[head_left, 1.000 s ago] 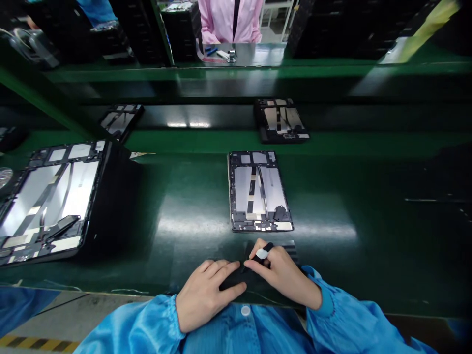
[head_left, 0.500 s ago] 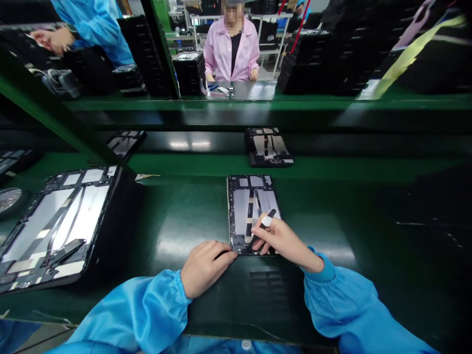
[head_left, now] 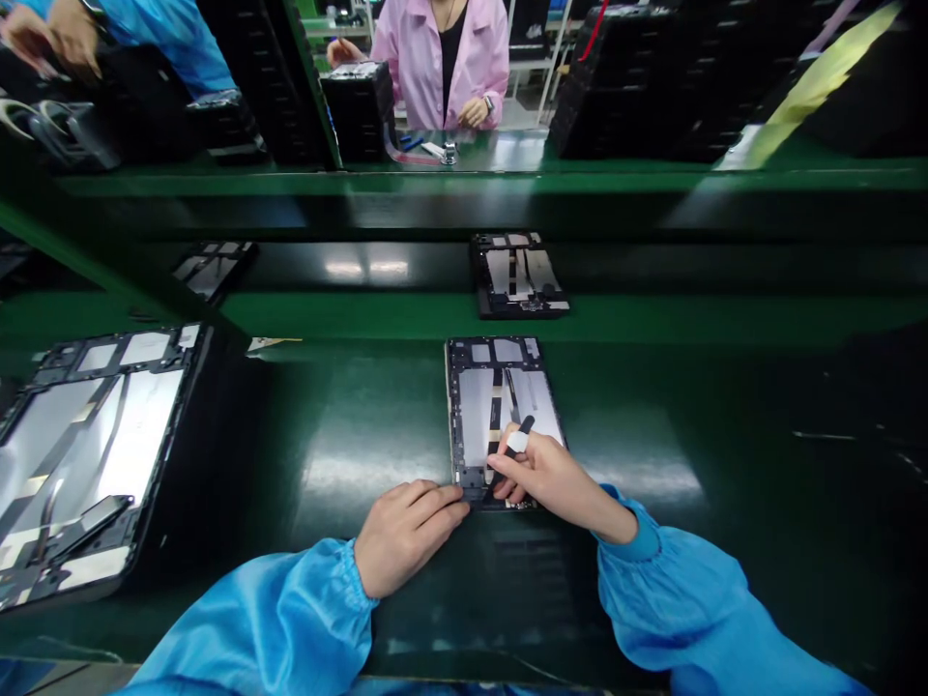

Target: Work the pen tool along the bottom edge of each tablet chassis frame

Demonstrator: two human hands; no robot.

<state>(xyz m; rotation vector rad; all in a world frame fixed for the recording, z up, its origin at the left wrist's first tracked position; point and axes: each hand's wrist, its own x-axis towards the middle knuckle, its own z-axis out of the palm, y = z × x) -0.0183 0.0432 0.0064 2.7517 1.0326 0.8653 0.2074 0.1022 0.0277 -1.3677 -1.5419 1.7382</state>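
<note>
An opened tablet [head_left: 475, 416] lies on the green bench in front of me, its silver inner plates and dark ribbon cables bare. My left hand [head_left: 410, 532] rests beside its near left corner, fingers stretched out and fingertips touching that corner. Over the lower right part of the tablet, my right hand [head_left: 536, 474] pinches slim black tweezers [head_left: 526, 424], tilted, with the tip down near the bottom edge. A white wrap [head_left: 517, 442] covers part of one right finger. The right hand hides some of the tablet's lower right area.
To my left stands a dark stack topped by an opened tablet [head_left: 145, 416]. Beyond the bench, another opened tablet [head_left: 518, 275] sits on the lower strip. A green post [head_left: 108, 251] slants at left. Across from me are a person in pink [head_left: 446, 58] and tall black stacks [head_left: 645, 87].
The view has tipped down and shifted slightly right. My right hand keeps the tweezers at the tablet's bottom edge, their tip slightly further left. The left hand stays at the corner.
</note>
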